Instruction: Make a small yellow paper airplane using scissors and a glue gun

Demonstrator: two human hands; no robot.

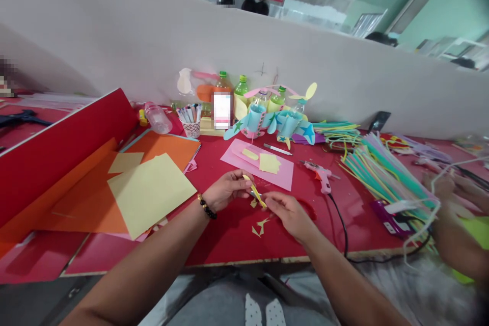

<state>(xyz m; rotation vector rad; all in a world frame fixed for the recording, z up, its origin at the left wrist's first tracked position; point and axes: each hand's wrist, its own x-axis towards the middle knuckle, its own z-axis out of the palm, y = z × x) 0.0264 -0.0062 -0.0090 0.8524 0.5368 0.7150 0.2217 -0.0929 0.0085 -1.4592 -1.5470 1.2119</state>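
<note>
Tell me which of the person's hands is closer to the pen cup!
Left. The left hand is in front and to the right of the pen cup; the right hand is farther right.

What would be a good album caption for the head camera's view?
Left hand and right hand hold a yellow paper piece above a red table, near a pink glue gun.
</note>
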